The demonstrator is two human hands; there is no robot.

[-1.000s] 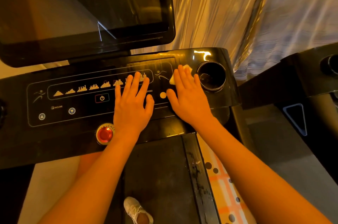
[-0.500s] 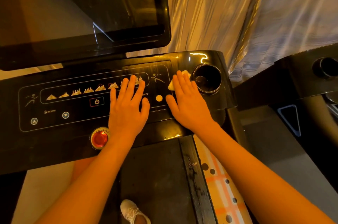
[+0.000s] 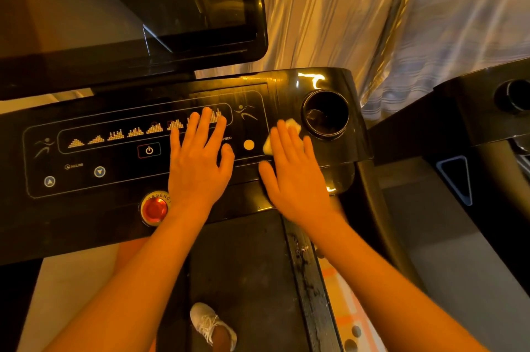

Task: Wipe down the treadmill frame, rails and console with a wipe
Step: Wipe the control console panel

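Evidently the right hand (image 3: 295, 170) lies flat, fingers straight, pressing the wipe (image 3: 293, 123) onto the console (image 3: 114, 182) just beside the cup holder (image 3: 346, 110), spreading pressure for the rub. Farther from the cup holder, the left hand (image 3: 198, 163) rests splayed, holding nothing, likely bracing.

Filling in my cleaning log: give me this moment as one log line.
phase: wiping console | right hand: flat, pressing wipe on console beside cup holder | left hand: flat on console, holding nothing
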